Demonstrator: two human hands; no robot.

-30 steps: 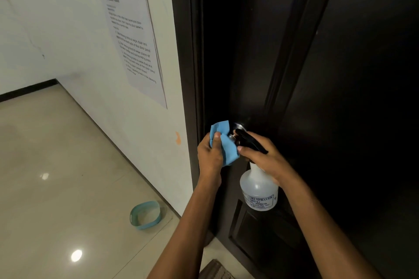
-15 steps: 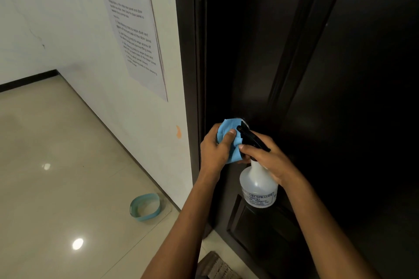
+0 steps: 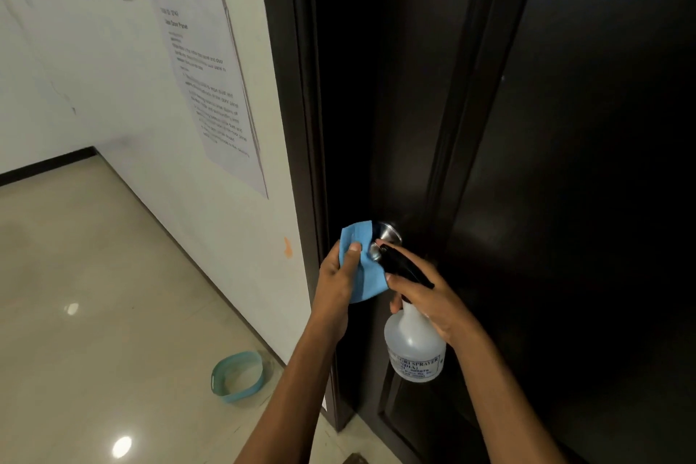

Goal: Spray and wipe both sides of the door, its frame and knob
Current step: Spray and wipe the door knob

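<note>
Left hand is right at the metal door knob, fingers and thumb pinching a blue cloth that is bunched against the knob's left side — the knob sits on the left edge of the dark door, close to the dark door frame. Right hand is curled round the neck of the spray bottle, its black trigger head pointing up toward the knob, almost touching the cloth. That cloth looks soft and limp, so it should mould round the knob if cupped from outside; the polished metal will probably be slick, more so once wet, so a full wrap-and-twist grip seems better than fingertips alone. The bottle looks like light translucent plastic, with too little showing to judge how full it is — best held at the neck, where the finger reaches the trigger. The door panel is stiff and broad; flat-hand pressure through the cloth should suit it. On the white wall to the left hang printed sheets, and a teal basin sits on the glossy floor near the frame's foot.
</note>
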